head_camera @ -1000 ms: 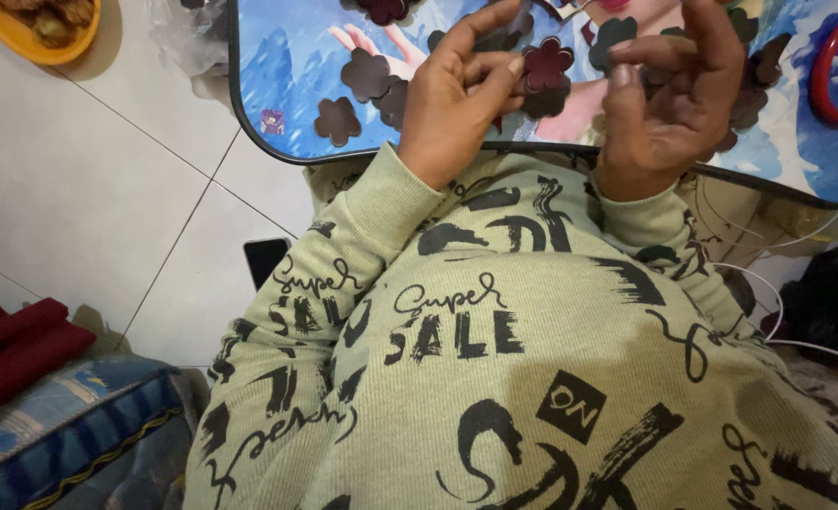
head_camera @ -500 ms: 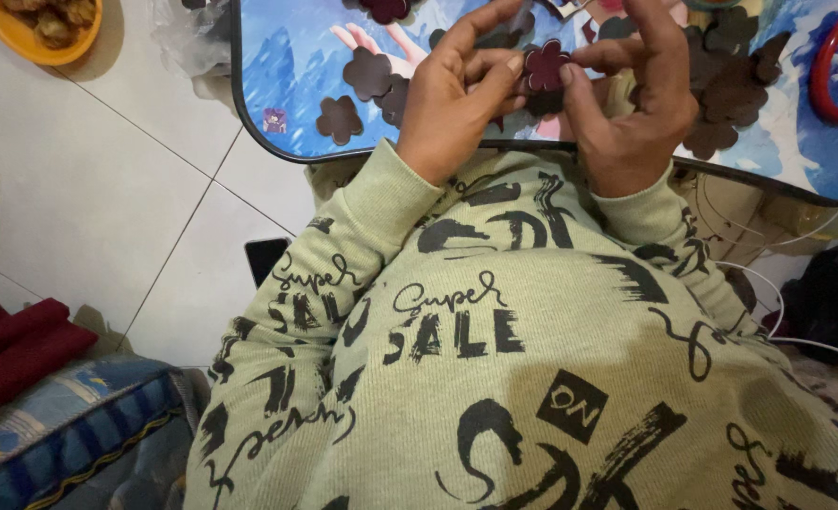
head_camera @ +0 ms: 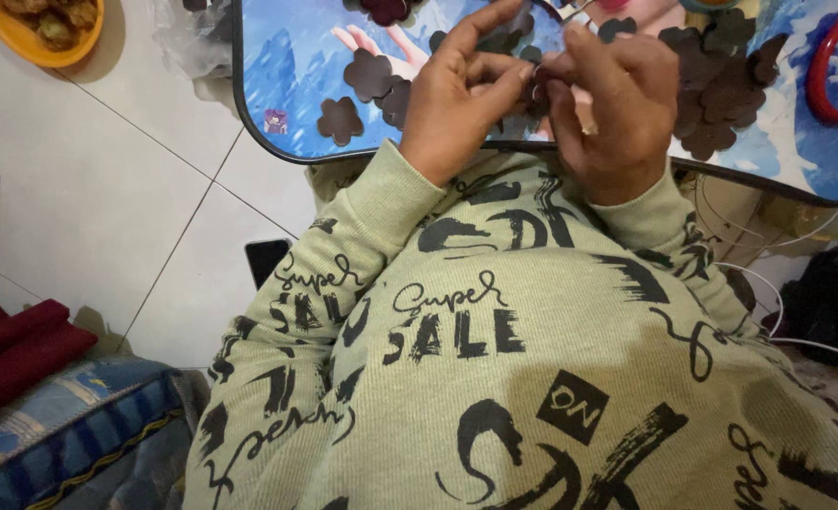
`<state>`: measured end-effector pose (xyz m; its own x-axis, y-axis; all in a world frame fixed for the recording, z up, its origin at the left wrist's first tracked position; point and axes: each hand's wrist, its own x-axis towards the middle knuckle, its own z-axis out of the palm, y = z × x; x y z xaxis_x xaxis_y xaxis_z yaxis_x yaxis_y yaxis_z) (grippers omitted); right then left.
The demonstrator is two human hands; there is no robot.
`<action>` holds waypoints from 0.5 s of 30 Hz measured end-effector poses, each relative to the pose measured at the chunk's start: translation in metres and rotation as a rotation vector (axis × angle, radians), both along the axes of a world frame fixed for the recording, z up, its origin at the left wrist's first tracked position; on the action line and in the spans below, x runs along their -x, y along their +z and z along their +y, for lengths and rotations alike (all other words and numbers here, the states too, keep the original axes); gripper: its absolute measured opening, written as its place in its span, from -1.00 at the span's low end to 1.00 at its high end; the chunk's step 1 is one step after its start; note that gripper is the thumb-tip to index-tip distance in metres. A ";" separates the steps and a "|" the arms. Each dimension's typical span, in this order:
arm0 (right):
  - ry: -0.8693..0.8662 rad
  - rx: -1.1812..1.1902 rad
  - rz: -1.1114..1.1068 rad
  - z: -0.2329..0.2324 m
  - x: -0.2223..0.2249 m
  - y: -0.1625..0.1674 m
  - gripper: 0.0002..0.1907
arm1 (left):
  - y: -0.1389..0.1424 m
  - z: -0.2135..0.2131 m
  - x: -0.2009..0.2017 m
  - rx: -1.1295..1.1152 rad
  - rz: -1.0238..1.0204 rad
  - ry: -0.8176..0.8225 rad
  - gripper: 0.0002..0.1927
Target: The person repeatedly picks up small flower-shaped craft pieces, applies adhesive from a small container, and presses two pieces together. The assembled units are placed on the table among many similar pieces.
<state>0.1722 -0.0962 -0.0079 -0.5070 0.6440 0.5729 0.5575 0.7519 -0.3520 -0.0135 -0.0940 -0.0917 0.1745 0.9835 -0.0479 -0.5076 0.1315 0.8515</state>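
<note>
Both hands have drawn together since a second ago, when they were apart. Now the left hand [head_camera: 461, 99] and right hand [head_camera: 617, 109] meet fingertip to fingertip over the near edge of the small picture table [head_camera: 277, 104], pinching a dark maroon flower-shaped cutout [head_camera: 538, 83] between them, wrists bent upward. More dark flower cutouts [head_camera: 362, 90] lie near the table's left corner, and a pile of cutouts [head_camera: 721, 80] sits toward its right.

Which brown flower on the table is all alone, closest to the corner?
The brown flower near the table's rounded corner, farthest from both hands. It lies flat and touches no other; the rest overlap in pairs or piles.
</note>
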 end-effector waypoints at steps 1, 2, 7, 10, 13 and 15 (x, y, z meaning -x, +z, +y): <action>0.005 -0.073 -0.038 0.002 0.000 0.000 -0.36 | 0.000 0.000 0.000 -0.027 0.006 -0.001 -0.41; 0.010 -0.147 -0.076 0.004 -0.001 0.001 -0.38 | 0.000 -0.001 0.000 -0.054 0.012 -0.001 -0.41; 0.053 -0.150 -0.144 0.007 -0.006 0.011 -0.41 | 0.003 -0.003 0.001 -0.123 0.107 -0.002 -0.39; 0.062 -0.082 -0.124 0.006 -0.011 0.013 -0.39 | 0.006 -0.004 0.001 -0.135 0.194 0.017 -0.42; 0.033 -0.082 -0.126 0.004 -0.021 0.008 -0.30 | 0.008 -0.005 -0.001 -0.092 0.281 0.063 -0.49; -0.038 0.023 0.002 0.001 -0.033 0.001 -0.27 | 0.008 -0.004 -0.002 -0.047 0.218 0.092 -0.54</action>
<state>0.2049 -0.0951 -0.0071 -0.4810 0.6758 0.5585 0.5844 0.7220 -0.3704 -0.0111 -0.0984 -0.0835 0.0749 0.9968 -0.0280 -0.3190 0.0505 0.9464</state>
